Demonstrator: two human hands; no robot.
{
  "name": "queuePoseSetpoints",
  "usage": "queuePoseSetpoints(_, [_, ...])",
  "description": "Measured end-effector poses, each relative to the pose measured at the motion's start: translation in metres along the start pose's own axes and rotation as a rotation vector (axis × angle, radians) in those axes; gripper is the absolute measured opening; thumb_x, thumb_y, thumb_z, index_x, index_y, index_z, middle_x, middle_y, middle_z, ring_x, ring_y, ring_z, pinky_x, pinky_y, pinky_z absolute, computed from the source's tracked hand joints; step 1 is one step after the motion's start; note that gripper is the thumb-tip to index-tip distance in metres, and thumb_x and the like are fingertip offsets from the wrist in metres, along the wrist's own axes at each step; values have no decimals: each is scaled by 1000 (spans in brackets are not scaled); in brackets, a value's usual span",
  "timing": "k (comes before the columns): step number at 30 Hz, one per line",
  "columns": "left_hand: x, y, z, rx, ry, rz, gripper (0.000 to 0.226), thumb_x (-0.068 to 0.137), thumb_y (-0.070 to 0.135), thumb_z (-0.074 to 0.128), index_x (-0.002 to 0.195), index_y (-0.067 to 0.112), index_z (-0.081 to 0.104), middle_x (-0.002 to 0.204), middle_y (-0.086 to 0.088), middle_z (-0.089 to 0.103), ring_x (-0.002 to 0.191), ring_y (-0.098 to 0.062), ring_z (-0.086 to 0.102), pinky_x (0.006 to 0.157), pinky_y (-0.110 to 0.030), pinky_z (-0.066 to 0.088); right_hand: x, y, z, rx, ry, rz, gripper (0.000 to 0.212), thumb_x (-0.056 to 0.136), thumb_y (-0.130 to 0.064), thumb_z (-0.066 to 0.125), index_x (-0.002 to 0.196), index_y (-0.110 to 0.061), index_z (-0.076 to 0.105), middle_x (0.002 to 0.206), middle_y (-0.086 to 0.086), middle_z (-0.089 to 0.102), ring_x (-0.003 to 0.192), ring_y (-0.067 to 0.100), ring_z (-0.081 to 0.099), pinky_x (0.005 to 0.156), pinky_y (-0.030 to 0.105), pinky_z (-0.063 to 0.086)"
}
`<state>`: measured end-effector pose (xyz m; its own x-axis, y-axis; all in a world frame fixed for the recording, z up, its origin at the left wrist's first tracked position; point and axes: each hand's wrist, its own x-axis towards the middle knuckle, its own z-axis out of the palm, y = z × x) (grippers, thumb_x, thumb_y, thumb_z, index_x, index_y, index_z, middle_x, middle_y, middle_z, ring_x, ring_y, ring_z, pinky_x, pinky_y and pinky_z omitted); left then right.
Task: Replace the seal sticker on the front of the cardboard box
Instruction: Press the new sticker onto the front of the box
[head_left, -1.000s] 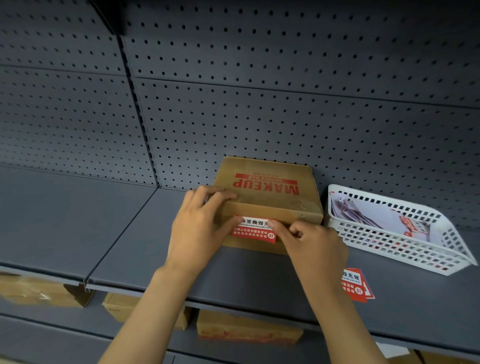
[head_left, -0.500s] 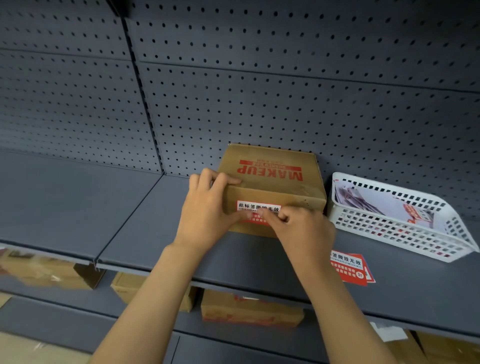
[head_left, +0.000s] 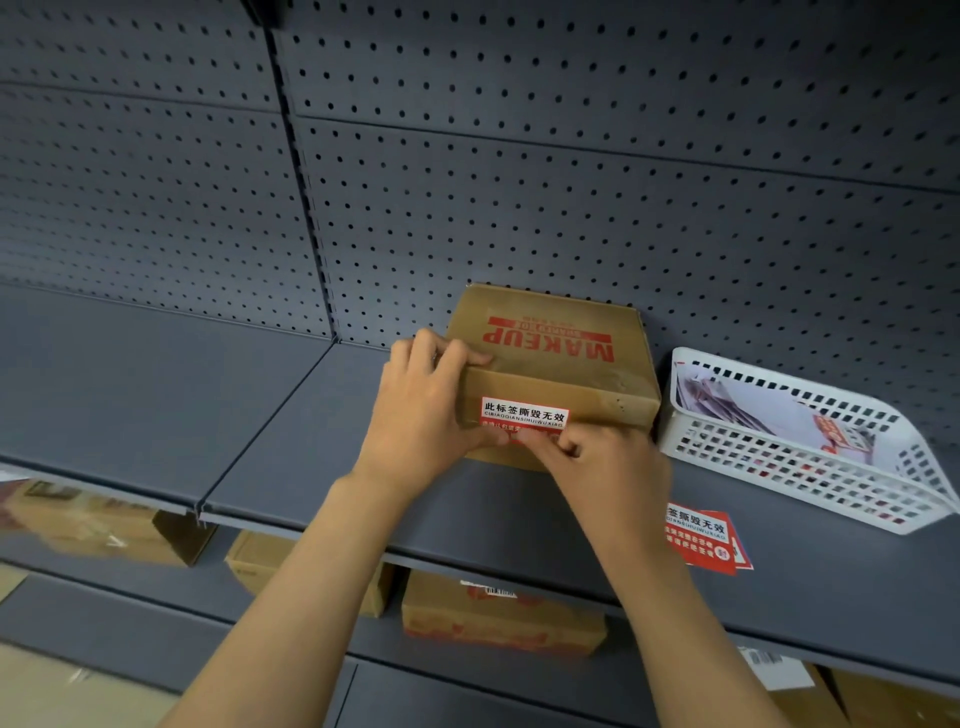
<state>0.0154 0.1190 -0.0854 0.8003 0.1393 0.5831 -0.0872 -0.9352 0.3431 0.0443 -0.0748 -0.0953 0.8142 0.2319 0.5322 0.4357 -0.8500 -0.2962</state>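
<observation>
Low in the frame two bare forearms rise from the bottom edge toward the centre. Below them, on a lower shelf, sit several brown cartons (head_left: 501, 616), partly blurred. The right hand (head_left: 613, 475) sits just right of centre, fingers curled together with the tips pressing the lower edge of the sticker (head_left: 523, 415) against the box front; its lower red part is hidden behind those fingertips. The left hand (head_left: 421, 415), centre-left, is clamped on the box's left front corner: fingers wrapped over the top edge, thumb reaching across the front to the sticker's lower left. The sticker is a rectangle with a white band carrying black Chinese characters and small Latin letters above a red band, lying flat across the seam in the front face. The box (head_left: 558, 358) is a flat brown cardboard carton, scuffed, with "MAKEUP" printed in red on its lid, upside down to the viewer; it stands on the grey shelf (head_left: 291, 431) at frame centre, its back against the pegboard (head_left: 571, 182). To the lower right, loose red stickers (head_left: 704, 538) lie on the shelf. Further right a white perforated basket (head_left: 800, 457) holds printed sheets, just beside the box.
</observation>
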Motion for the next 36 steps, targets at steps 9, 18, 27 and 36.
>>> queuePoseSetpoints(9, [0, -2, 4, 29, -12, -21, 81, 51, 44, 93, 121, 22, 58, 109, -4, 48, 103, -25, 42, 90, -40, 46, 2, 17, -1, -75, -23, 52, 64, 71, -75, 64, 45, -17, 60, 39, -3, 52, 40, 19, 46, 44, 20, 29])
queuePoseSetpoints(18, [1, -1, 0, 47, -56, -16, 90, 46, 49, 93, 124, 24, 56, 111, -2, 45, 107, -24, 39, 92, -40, 43, -2, 22, -3, -28, -28, 21, 60, 74, -71, 66, 46, -20, 57, 40, -5, 52, 40, 16, 45, 44, 21, 28])
queuePoseSetpoints(27, [-2, 5, 2, 126, 9, -22, 87, 47, 57, 90, 120, 23, 57, 108, -4, 49, 100, -27, 47, 82, -37, 44, 5, -3, 10, -64, -68, -23, 68, 73, -79, 58, 48, -16, 59, 43, -4, 56, 39, 18, 45, 44, 20, 27])
queuePoseSetpoints(36, [0, -2, 0, 95, -38, -5, 84, 50, 42, 94, 123, 24, 57, 110, -2, 47, 105, -25, 42, 86, -34, 39, 3, 20, 0, -63, -86, 21, 59, 70, -72, 70, 47, -17, 63, 42, -4, 57, 40, 17, 54, 44, 21, 35])
